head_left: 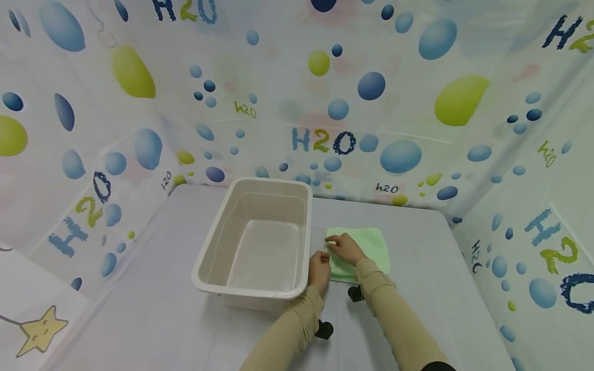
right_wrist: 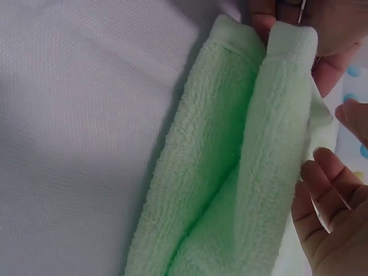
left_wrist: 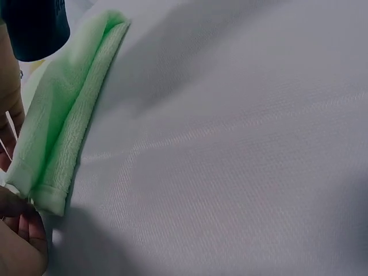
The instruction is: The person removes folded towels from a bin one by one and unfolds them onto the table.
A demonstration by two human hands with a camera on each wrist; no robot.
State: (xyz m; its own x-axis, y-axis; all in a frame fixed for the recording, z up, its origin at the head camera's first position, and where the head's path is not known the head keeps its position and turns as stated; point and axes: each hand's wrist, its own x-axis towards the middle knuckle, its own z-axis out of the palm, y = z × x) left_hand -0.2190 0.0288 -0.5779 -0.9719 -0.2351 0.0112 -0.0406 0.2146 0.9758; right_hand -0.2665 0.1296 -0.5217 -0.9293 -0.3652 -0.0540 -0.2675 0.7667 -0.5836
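Note:
A light green terry cloth (head_left: 373,247) lies folded on the table, its thick layers showing side-on in the wrist views. My left hand (head_left: 319,270) is at the cloth's near left corner, beside the basin. It pinches the end of the folded edge, as the left wrist view shows at the left hand (left_wrist: 20,230). My right hand (head_left: 345,248) is over the cloth's left part. In the right wrist view the right hand (right_wrist: 339,201) has its thumb apart from loosely bent fingers, with the fingertips right at the cloth's side (right_wrist: 270,155).
A deep beige plastic basin (head_left: 238,291) stands just left of the cloth, its rim close to my left hand. The white-covered table (head_left: 431,288) is bordered by a curtain (head_left: 278,93) printed with blue and green dots. Black wrist devices (head_left: 324,330) sit under both forearms.

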